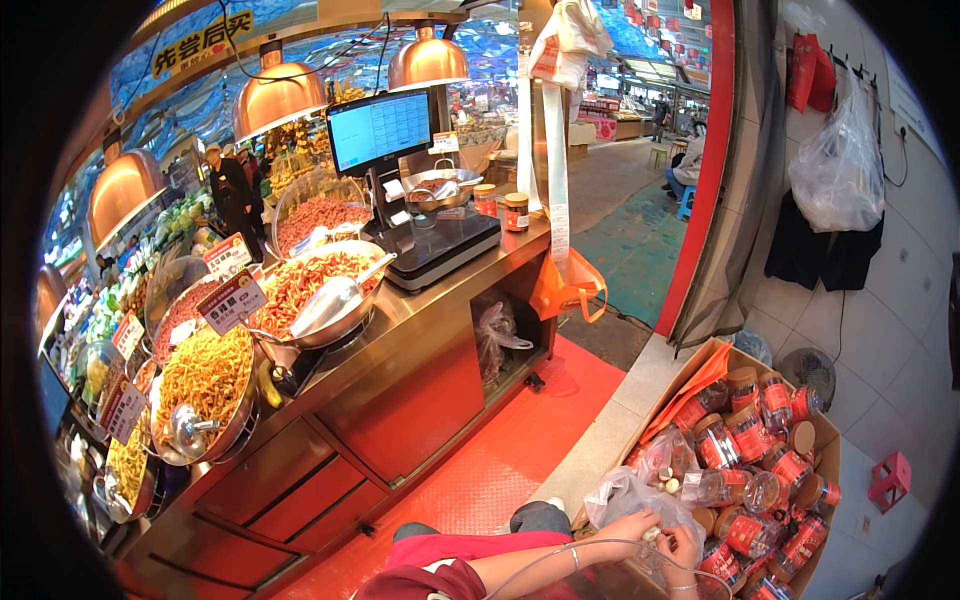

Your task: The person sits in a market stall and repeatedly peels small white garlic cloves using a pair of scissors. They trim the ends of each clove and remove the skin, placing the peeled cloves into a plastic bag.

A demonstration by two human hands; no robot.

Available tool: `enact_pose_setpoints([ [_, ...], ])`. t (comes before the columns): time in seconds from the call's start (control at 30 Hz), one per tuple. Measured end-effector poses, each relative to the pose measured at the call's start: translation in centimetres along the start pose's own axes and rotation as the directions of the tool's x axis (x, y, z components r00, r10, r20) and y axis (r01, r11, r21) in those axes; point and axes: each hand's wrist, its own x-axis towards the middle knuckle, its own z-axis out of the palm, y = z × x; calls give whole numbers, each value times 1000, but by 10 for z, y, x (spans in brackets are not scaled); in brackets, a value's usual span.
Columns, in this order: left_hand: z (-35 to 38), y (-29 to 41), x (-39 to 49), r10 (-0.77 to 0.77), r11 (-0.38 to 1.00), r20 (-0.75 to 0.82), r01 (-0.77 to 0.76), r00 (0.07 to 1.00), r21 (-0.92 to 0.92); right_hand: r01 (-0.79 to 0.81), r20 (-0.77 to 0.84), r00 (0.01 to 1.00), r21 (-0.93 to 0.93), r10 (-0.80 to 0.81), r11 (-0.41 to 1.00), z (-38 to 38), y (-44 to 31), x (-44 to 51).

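My left hand (631,526), with a bangle on its wrist, pinches a small pale piece (651,533) that looks like a garlic clove. Close against it, my right hand (679,553) has its fingertips at the same piece. Both hands are over a thin clear plastic bag (609,498), which lies at the near side of a cardboard box (823,439). A few more pale round pieces (670,484) show in the plastic. Inside the box are many lidded plastic jars (750,531) with red labels, heaped at odd angles. A thin cable crosses in front of my forearms.
To the left runs a metal counter (442,315) with pans of shredded snacks (202,375), metal scoops (330,304) and a scale with a screen (439,244). Copper lamps (279,94) hang above. A fan (808,375) and pink stool (890,481) stand beyond the box.
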Motion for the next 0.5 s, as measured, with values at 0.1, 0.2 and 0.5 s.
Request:
enact_pose_setpoints([
  [0.1, 0, 0, -1, 23, 1000, -6, -23, 1000, -22, 81, -13, 997, -14, -81, 997, -2, -8, 1],
  [0.2, 0, -2, 0, 49, 998, -18, -49, 999, -26, 35, 39, 999, 5, -35, 999, -3, -9, 1],
  [0.5, -1, -1, -1, 28, 998, -66, -31, 997, -47, -49, 56, 997, 102, 43, 994, -3, 4, -1],
])
